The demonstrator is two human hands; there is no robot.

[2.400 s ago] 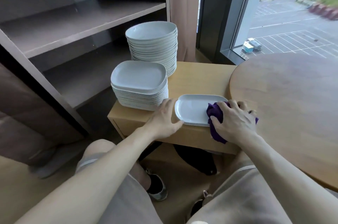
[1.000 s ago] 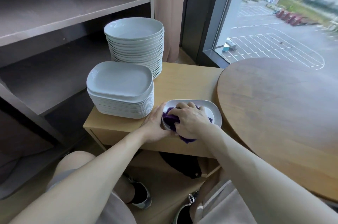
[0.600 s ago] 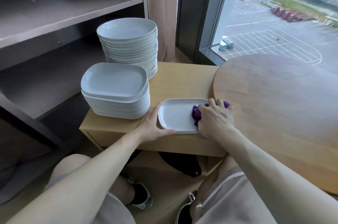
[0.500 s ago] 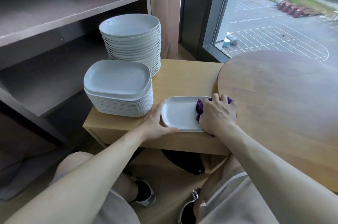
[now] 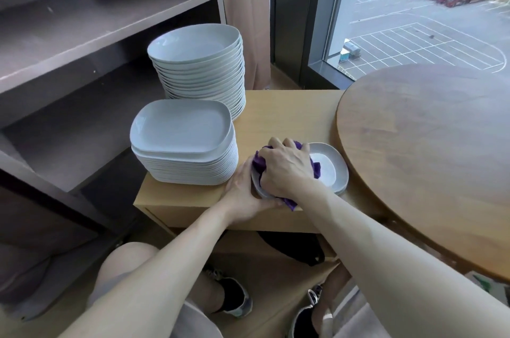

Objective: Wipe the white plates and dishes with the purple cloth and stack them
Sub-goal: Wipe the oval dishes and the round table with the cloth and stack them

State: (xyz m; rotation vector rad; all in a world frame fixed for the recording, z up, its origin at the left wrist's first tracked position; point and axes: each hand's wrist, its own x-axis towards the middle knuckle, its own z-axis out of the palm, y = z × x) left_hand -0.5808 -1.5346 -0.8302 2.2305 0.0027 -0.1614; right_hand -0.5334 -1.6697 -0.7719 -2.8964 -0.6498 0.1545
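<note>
Right fingers clench purple cloth; left fingers grip dish — long axis left-right.

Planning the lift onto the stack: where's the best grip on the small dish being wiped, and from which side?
Probably its left rim, from the left, where the left hand holds it. The dish lies flat with a raised lip to pinch; the round table crowds its right side.

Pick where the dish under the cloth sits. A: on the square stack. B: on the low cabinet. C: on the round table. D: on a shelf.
B: the dish lies on the cabinet, beside the round table, under the right hand and cloth.
</note>
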